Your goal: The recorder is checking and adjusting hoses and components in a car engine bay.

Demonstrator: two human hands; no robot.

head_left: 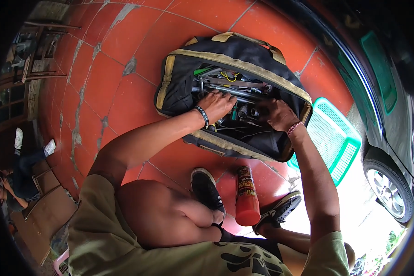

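Observation:
A black tool bag (177,96) with tan trim lies unzipped on the floor in front of me. Metal tools fill it, among them a long silver bar (234,90), a socket (255,112) and a green-handled tool (202,71). My left hand (218,106) reaches in from the near side, its fingers curled down beside the bar. What they grip, if anything, is hidden. Toward the bag's right end, my right hand (279,114) is down among the tools. Its fingers are in shadow and slightly smeared, so their grip does not show.
A green plastic basket (338,138) stands right of the bag, close to a parked car (377,92). A red canister (247,195) lies between my shoes. Red tiles (106,73) with worn joints make up the floor. At far left another person (23,179) sits near flattened cardboard.

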